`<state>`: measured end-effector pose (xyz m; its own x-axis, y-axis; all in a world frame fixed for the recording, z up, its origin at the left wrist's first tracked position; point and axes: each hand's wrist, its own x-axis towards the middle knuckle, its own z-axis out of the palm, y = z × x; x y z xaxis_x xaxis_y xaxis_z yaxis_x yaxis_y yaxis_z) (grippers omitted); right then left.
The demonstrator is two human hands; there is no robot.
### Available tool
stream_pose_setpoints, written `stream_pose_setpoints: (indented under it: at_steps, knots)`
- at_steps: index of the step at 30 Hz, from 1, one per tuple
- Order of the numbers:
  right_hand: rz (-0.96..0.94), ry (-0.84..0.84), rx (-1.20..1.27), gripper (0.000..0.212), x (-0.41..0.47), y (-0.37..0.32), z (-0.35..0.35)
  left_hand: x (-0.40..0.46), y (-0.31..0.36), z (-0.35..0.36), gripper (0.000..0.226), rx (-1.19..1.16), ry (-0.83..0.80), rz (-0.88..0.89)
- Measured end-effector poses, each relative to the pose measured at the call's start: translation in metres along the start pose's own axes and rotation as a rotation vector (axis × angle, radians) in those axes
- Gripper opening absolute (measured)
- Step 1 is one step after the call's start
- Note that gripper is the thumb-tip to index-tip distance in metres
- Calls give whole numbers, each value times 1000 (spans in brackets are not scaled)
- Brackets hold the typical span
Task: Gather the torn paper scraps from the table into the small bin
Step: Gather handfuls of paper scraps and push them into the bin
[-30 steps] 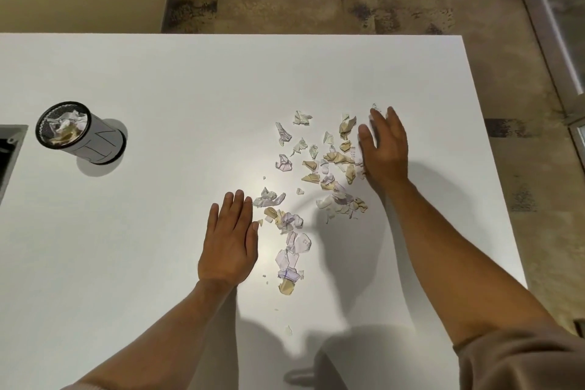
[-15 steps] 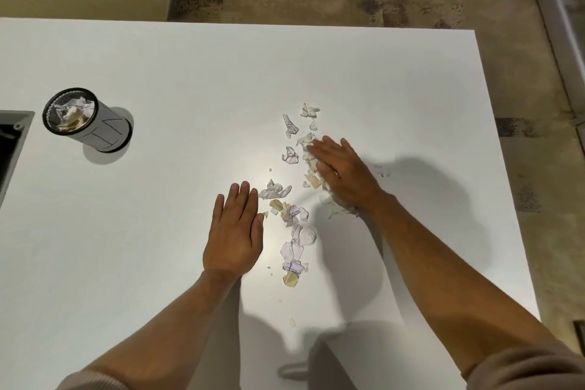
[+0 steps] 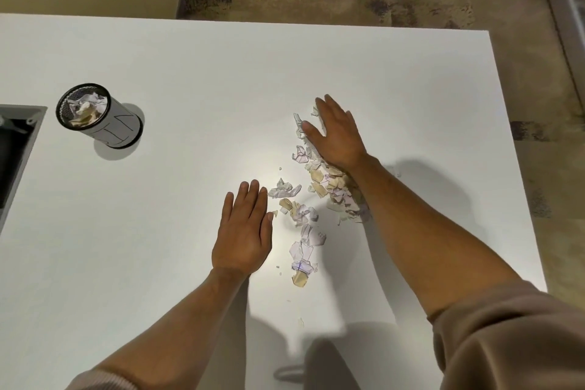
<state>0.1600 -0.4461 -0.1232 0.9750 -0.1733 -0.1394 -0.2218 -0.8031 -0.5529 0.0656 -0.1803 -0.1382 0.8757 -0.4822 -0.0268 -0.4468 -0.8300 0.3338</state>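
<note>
Looking down from head height, a person is leaning over a white table (image 3: 158,247). The left hand (image 3: 245,236) is lying flat, palm down, fingers straight and together, holding nothing, just left of a loose trail of torn paper scraps (image 3: 305,222). The right hand (image 3: 337,133) is resting with fingers straight and spread on the far end of the scraps, gripping nothing, while its forearm is lying along the scraps' right edge. The small bin (image 3: 101,119), a grey cylinder already holding crumpled paper, is standing well apart at the left.
</note>
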Motion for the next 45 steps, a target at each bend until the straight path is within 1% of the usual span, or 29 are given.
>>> stream_pose_setpoints:
  at_steps: [3,6,8,11,15,17,18,19,21,22,23,24,26,27,29,33,36,37,39,41,43,45]
  knots:
    - [-113,-104,-74,61,1,-9,11,0,-2,2,53,3,-1,2]
    - [-223,-173,-49,52,-16,-19,22,0,-2,3,53,0,0,1]
    - [-281,-218,-22,51,-37,-23,25,0,-2,3,53,2,0,5]
    - [-366,-204,28,48,-74,-25,27,-1,-3,3,53,18,-5,6]
    - [-380,-216,73,41,-108,-29,21,-1,-2,3,53,12,2,9]
    - [-392,-131,9,38,-115,-27,10,-1,-3,3,53,8,2,6]
    - [-363,-50,-28,37,-116,-23,4,-1,-3,3,53,7,1,4]
    - [-278,32,-36,37,-118,-18,-5,-1,-3,3,53,4,4,3]
    - [-57,179,-43,43,-124,-3,-22,-2,-3,3,53,-5,12,8]
    - [33,222,-87,46,-128,7,-28,-2,-2,2,52,-11,16,10]
    - [121,223,-147,50,-132,15,-32,-2,-2,1,51,-17,20,11]
    - [206,186,-204,55,-137,21,-34,-2,-1,1,50,-27,24,11]
    - [313,60,-279,64,-144,27,-32,-3,-1,-2,50,-59,22,10]
    - [315,19,-302,66,-147,27,-28,-2,0,-3,49,-74,17,10]
    - [282,-4,-321,68,-150,21,-20,-2,-1,-3,49,-93,5,13]
    - [183,25,-270,63,-156,-7,-4,-2,-4,-2,48,-118,-1,37]
    - [137,-25,-196,61,-166,-22,4,-2,-4,-5,49,-185,6,47]
    - [147,-40,-155,61,-169,-25,4,-3,-4,-7,52,-219,15,52]
    - [170,-11,-124,63,-173,-27,-2,-2,-5,-11,59,-296,29,78]
    - [185,15,-222,66,-173,-28,-10,5,-8,-20,71,-376,-21,116]
    - [219,-40,-319,70,-171,-31,-14,19,-6,-32,85,-391,-107,218]
    - [257,-133,-335,71,-166,-37,-13,38,3,-37,93,-304,-177,359]
